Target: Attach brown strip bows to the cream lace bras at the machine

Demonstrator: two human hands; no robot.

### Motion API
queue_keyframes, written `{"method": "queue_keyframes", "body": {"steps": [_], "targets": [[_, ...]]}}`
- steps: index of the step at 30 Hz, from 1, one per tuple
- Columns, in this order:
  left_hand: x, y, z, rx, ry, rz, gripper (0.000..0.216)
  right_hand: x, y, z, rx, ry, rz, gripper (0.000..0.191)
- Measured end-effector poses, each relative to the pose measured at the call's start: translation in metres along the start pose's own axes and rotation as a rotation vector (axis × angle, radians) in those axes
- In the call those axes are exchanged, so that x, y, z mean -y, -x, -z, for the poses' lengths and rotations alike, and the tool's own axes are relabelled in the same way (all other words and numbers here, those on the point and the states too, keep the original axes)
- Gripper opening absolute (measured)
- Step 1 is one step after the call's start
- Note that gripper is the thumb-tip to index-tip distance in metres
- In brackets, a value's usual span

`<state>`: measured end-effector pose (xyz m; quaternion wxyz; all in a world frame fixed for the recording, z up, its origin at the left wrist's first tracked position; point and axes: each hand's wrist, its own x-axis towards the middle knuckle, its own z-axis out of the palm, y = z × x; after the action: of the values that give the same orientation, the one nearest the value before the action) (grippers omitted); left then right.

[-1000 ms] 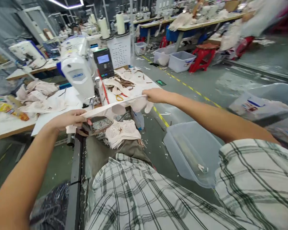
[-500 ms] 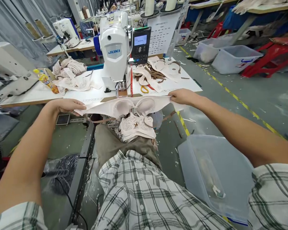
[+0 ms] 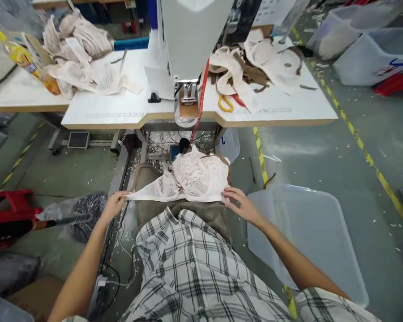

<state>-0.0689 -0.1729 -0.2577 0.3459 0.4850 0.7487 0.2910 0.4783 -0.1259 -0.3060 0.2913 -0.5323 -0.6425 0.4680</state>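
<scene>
Nearest: white cotton-looking shirt (image 3: 195,268) with dark check, buttoned front, soft creases. Beyond its hem, olive-brown trousers (image 3: 151,208), smooth cloth, across the lap.

Pale lace bra (image 3: 201,176) lies on the lap, between the two hands; rounded cups, openwork pattern, smooth lower band running nearly straight left to right. Left wing tapers to a narrow point.

Left hand (image 3: 116,203): thumb and fingertips close together, pinching the tip of that wing. Right hand (image 3: 242,205): fingers slightly parted, tips touching the band's right end; cannot tell whether they grip it.

Floor to the right: translucent plastic bin (image 3: 315,237), rounded corners, glossy walls. Left: crumpled clear-and-dark plastic bag (image 3: 89,212), shiny.

Farther: white tabletop (image 3: 121,105), wood-toned edge, notched at the middle. White sewing machine (image 3: 195,40) over the notch, smooth casing; red ribbon (image 3: 203,89) hanging just right of its needle area. Right of that, yellow-handled scissors (image 3: 225,103) near loose pale and brown fabric pieces (image 3: 268,62), curling edges. Far left, rumpled pale garments (image 3: 80,40) beside an orange-yellow drink bottle (image 3: 27,62), tilted.
</scene>
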Motion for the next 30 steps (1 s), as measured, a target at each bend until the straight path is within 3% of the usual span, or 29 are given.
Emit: {"method": "queue_keyframes", "body": {"steps": [2, 5, 8, 11, 16, 23, 30], "targets": [[0.026, 0.01, -0.027, 0.029, 0.067, 0.098, 0.034, -0.019, -0.001, -0.014, -0.1, -0.056, -0.1, 0.045], [0.048, 0.01, -0.05, -0.02, 0.165, 0.227, 0.042, -0.036, -0.016, -0.023, -0.237, -0.148, -0.235, 0.059], [0.057, -0.004, -0.062, -0.093, 0.245, 0.352, 0.049, -0.046, -0.034, -0.026, -0.254, -0.247, -0.323, 0.068], [0.058, -0.016, -0.067, -0.061, 0.315, 0.464, 0.053, -0.049, -0.042, -0.023, -0.234, -0.347, -0.392, 0.065], [0.048, -0.021, -0.06, 0.021, 0.381, 0.607, 0.038, -0.04, -0.038, -0.008, -0.231, -0.488, -0.449, 0.049], [0.023, -0.022, -0.059, -0.261, 0.531, 0.59, 0.023, -0.007, -0.027, 0.009, -0.375, -0.628, -0.421, 0.047], [-0.033, -0.016, -0.061, -0.263, 0.621, 0.588, 0.028, 0.058, -0.015, 0.027, -0.507, -0.634, -0.349, 0.044]]}}
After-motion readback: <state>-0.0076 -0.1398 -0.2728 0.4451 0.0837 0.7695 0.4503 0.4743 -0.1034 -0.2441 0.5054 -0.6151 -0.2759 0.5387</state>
